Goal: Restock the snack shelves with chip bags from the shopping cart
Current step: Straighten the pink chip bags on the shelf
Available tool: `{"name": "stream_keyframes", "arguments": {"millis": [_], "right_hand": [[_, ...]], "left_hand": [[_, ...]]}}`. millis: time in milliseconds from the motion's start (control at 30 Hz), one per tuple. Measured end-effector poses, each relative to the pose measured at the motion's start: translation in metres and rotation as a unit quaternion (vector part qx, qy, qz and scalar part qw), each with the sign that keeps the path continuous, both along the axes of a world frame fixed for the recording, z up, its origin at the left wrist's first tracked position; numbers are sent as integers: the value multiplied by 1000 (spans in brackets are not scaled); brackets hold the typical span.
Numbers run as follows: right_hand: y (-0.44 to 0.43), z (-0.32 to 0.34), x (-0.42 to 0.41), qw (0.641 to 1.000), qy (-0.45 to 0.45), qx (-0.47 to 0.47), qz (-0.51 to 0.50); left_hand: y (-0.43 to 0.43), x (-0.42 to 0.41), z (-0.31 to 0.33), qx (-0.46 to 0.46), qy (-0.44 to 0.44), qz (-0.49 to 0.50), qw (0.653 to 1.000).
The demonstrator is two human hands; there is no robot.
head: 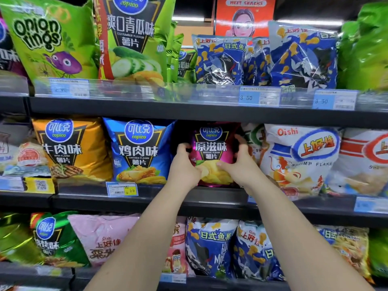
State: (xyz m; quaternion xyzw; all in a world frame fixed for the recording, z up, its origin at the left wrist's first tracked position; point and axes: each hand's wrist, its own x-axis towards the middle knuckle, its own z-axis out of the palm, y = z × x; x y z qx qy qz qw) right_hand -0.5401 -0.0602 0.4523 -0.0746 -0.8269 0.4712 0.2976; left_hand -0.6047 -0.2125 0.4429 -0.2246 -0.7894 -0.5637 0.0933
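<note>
Two hands are working here: my left hand (183,164) and right hand (241,162) are curling round the sides of the purple chip bag (212,148), thumbs pressing its front. It is standing on the middle shelf (210,198), squeezing between a blue bag (138,152) and a white bag (298,156). I am judging it light, puffy and crushable, so the edges are looking safest.

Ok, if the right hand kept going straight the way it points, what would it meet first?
The right hand grips the magenta Copico bag, so it would likely push that bag deeper into the middle shelf; what lies behind is too dark to tell.
</note>
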Motion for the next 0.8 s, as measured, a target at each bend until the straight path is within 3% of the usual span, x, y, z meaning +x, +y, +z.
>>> {"name": "stream_keyframes", "arguments": {"millis": [200, 333, 500, 567, 800], "right_hand": [[4, -2, -12, 999, -52, 10, -5], [11, 1, -14, 992, -70, -108, 17], [6, 11, -27, 973, -109, -199, 42], [5, 11, -29, 972, -112, -203, 45], [5, 9, -32, 989, -68, -129, 8]], "left_hand": [[0, -5, 7, 11, -23, 8, 1000], [1, -3, 13, 49, -17, 14, 999], [3, -2, 20, -24, -78, 13, 997], [4, -2, 18, -56, -87, 11, 995], [5, -4, 13, -16, -58, 28, 998]]}}
